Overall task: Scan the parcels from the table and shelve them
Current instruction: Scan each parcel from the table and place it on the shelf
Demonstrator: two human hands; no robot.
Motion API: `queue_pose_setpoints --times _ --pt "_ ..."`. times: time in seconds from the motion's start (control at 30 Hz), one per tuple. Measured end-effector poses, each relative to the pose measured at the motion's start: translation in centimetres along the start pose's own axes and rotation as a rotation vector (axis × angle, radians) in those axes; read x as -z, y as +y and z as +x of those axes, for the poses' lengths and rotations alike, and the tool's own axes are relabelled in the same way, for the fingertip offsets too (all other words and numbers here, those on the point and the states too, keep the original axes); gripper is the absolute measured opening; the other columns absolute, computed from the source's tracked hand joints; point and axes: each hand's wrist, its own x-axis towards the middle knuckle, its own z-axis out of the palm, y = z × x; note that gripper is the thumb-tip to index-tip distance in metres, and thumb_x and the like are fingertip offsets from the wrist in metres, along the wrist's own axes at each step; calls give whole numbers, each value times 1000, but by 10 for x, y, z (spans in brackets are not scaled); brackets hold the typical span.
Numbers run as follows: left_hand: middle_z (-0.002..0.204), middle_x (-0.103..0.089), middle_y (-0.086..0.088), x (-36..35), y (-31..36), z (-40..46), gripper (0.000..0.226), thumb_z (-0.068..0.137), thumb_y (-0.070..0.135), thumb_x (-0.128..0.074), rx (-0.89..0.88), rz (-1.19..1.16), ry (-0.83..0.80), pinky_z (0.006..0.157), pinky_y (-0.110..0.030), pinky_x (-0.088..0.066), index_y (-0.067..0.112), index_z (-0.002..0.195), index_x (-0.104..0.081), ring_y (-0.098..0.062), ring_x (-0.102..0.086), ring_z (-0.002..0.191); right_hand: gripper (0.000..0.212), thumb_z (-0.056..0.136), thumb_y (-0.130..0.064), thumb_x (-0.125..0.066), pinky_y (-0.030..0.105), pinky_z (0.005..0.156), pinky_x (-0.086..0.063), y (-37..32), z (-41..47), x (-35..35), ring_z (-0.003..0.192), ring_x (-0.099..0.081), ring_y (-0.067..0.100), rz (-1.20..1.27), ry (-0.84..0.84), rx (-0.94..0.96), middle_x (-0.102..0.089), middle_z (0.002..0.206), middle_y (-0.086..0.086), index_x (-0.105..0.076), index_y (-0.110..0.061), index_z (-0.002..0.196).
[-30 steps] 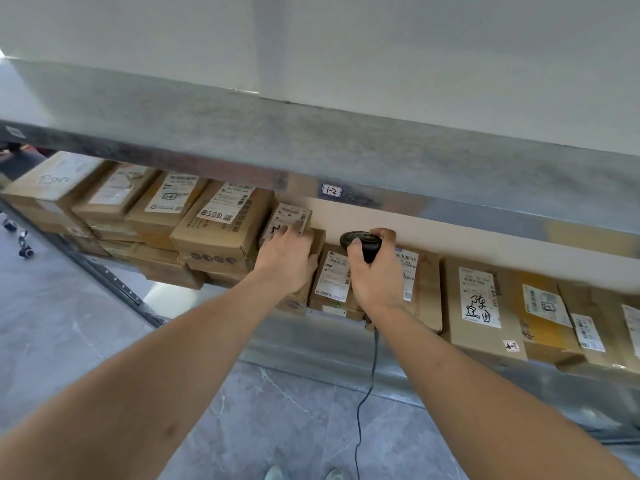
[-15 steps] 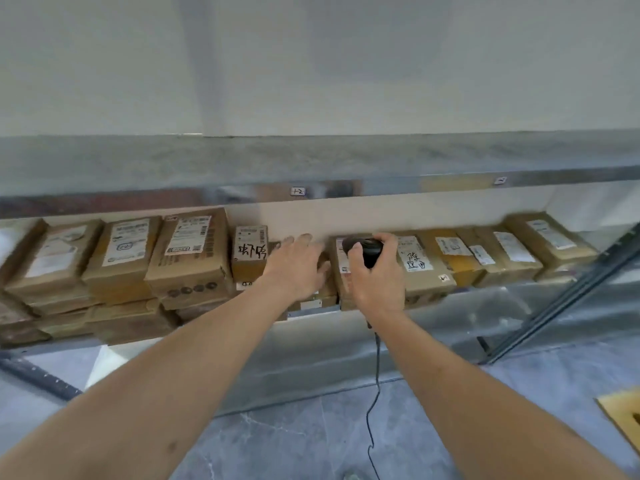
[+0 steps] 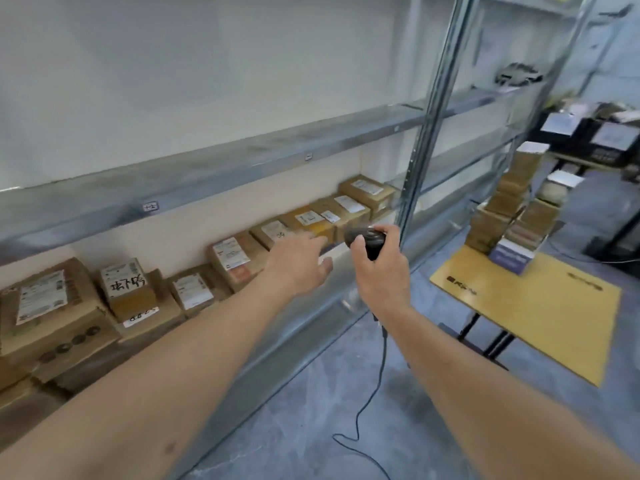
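Observation:
A row of brown cardboard parcels with white labels fills the low metal shelf. My left hand hangs in front of that shelf with relaxed fingers and holds nothing. My right hand grips a black corded barcode scanner, its head pointing away from me. To the right, a yellow folding table carries several stacked parcels at its far end.
An upright metal shelf post stands just behind my right hand. The scanner's black cable trails down across the grey floor. An upper shelf board runs above the parcels. Dark devices sit on a table at far right.
My view has swung right, bringing the table into sight. Both hands have pulled back from the shelved parcels; my left hand has let go of the parcel it touched.

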Motion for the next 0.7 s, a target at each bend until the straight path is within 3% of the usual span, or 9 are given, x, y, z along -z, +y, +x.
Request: queue_pose_setpoints --times 0.1,0.3,0.47,0.7 --pt "132 -63 -4 1 59 18 50 101 51 -50 -88 -11 2 99 -49 -51 22 141 -58 -33 -58 123 26 99 -52 -52 49 76 -59 23 10 52 84 -68 22 -13 85 -15 -65 92 -11 -42 -39 119" --pt "139 -61 -3 -13 192 64 56 102 51 -51 -228 -29 -1 102 -48 -51 24 151 -51 -30 -56 128 24 102 -45 -54 37 68 -52 82 40 165 80 -66 14 -9 200 -39 -64 91 -12 -44 -34 121" --pt "146 -58 -4 -33 302 103 57 102 52 -53 -304 -56 -44 108 -47 -48 24 152 -49 -31 -55 134 28 100 -52 -54 45 70 -59 135 74 252 77 -68 17 -5 284 -107 -66 93 -11 -45 -38 122" --pt "148 -56 -3 -51 416 169 61 101 57 -51 -383 -70 -54 107 -51 -49 28 155 -46 -31 -53 135 27 102 -46 -55 39 68 -54 194 124 346 78 -66 12 -52 381 -139 -65 92 -13 -47 -31 123"
